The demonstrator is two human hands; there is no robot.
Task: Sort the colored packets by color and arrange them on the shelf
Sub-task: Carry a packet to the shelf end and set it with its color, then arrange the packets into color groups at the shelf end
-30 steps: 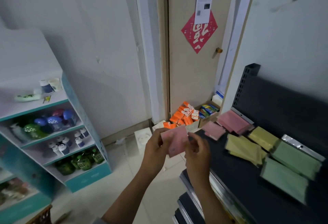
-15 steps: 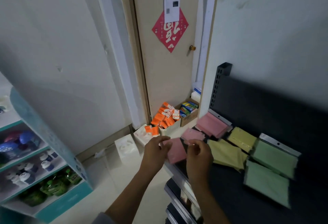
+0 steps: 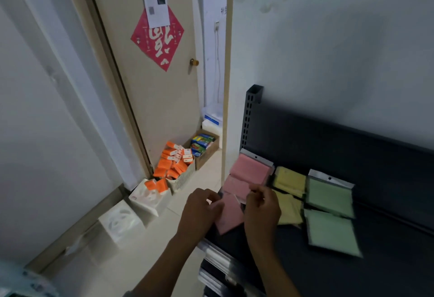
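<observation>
A pink packet (image 3: 230,214) is held between both hands just over the left front end of the dark shelf (image 3: 387,273). My left hand (image 3: 199,212) pinches its left edge and my right hand (image 3: 261,209) pinches its upper right corner. Behind it on the shelf lie two more pink packets (image 3: 250,171), one (image 3: 236,186) partly hidden by my right hand. Yellow packets (image 3: 290,180) lie to the right of the pink ones, and two green packets (image 3: 330,194) (image 3: 331,234) lie further right.
A white basket of orange boxes (image 3: 175,166) and a cardboard box of colourful packs (image 3: 203,145) stand on the floor by a beige door (image 3: 152,90). White panda-print tissue packs (image 3: 121,221) sit along the left wall. Lower shelf edges (image 3: 218,263) stick out below.
The view has swung right, away from the teal shelf unit. Both hands have carried the pink packet down and right, to the shelf's left front end near the other pink packets.
</observation>
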